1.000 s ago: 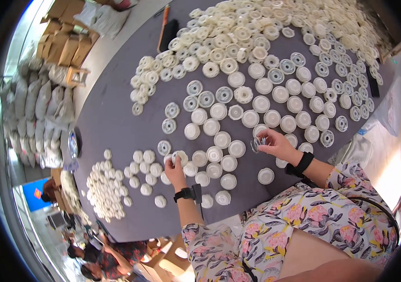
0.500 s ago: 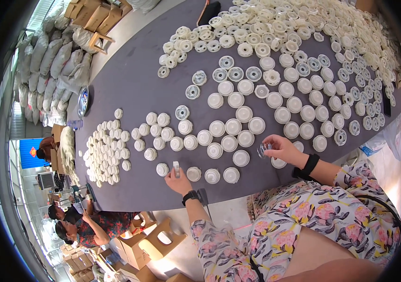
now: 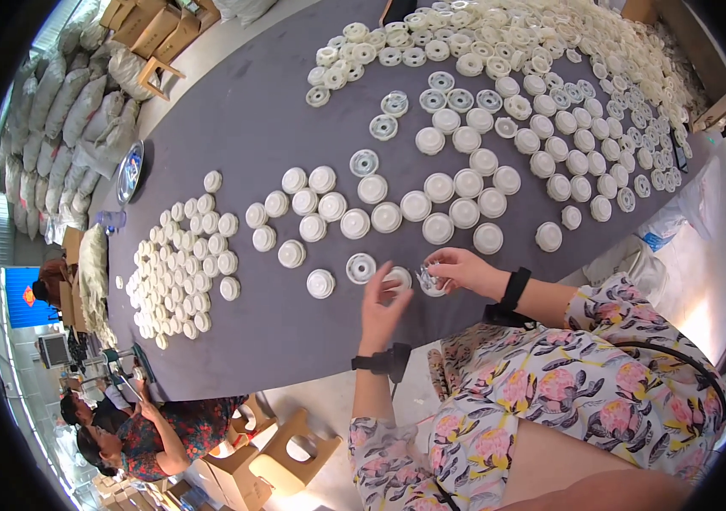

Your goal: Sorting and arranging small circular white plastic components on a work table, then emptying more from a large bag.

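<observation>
My left hand hovers at the near edge of the table, fingers apart and nothing seen in them. Partly behind its fingers lies a round white cap. Just left of that, another cap shows a paler ring and a dark centre spot. In my right hand, several thin clear plastic rings are pinched between thumb and fingers. They are held over one more white cap, mostly hidden by the hand. A single white cap sits farther left.
White caps cover much of the grey table, with a dense cluster at the left. A large heap of pale rings lies at the far side. Two people sit at the left end near a cardboard stool. Sacks are stacked beyond.
My left hand has let go of the ring it held upright and moved right, toward my right hand. My right hand has moved left with the clear rings. The whole view has shifted slightly.
</observation>
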`<move>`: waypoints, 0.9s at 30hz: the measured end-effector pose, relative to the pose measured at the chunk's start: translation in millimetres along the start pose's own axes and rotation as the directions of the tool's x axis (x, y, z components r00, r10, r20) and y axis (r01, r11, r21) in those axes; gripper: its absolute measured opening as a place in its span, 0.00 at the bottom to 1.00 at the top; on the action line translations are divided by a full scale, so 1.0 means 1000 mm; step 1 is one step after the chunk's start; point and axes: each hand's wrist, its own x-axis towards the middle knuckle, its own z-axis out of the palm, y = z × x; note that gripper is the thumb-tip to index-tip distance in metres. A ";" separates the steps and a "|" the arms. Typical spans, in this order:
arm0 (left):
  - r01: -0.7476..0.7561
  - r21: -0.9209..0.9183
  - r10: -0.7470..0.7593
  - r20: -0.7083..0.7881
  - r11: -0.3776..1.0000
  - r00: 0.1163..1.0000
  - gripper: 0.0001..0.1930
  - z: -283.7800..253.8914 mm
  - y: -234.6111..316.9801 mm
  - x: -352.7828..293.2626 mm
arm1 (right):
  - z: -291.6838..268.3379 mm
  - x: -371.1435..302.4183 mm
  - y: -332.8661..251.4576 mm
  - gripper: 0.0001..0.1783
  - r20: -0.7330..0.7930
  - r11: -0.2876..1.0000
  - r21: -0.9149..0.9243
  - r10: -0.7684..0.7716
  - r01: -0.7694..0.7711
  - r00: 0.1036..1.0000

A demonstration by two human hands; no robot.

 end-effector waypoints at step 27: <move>0.709 -0.521 -0.456 0.544 0.475 0.704 0.20 -0.049 -0.019 0.005 | 0.015 -0.004 0.005 0.23 0.409 0.148 -0.777 -0.620 0.612 0.670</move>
